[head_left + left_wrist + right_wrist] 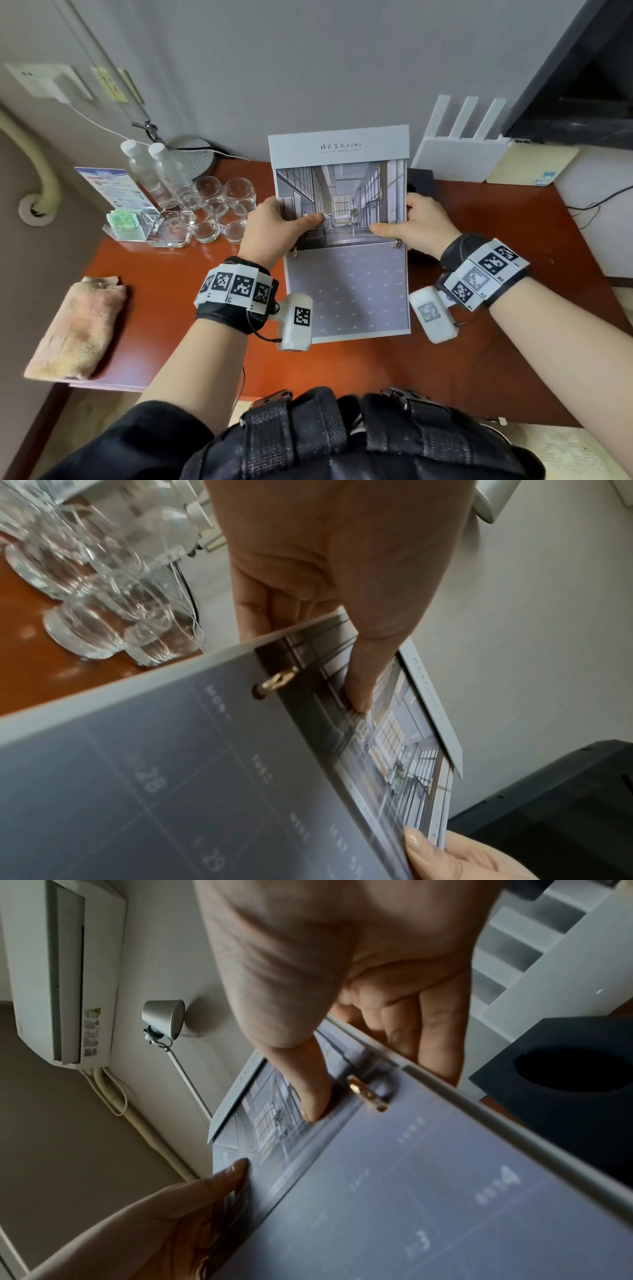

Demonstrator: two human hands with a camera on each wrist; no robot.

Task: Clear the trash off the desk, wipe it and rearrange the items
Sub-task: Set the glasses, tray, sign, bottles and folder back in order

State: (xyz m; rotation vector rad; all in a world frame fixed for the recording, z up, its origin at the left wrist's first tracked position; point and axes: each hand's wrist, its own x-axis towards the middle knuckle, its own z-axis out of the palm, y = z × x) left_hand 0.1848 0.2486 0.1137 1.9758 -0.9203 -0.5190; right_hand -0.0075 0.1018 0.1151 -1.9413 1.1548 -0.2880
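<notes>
Got the calendar (342,233) up off the desk (496,325) in both hands, over the middle of it. My left hand (270,229) pinches its left edge, thumb on the photo page and fingers behind; right hand (416,224) does the same on the right edge. Glasses (222,209) and two water bottles (156,174) sit to the left, folded rag (78,329) on the near-left corner, white router (459,161) at back right.
</notes>
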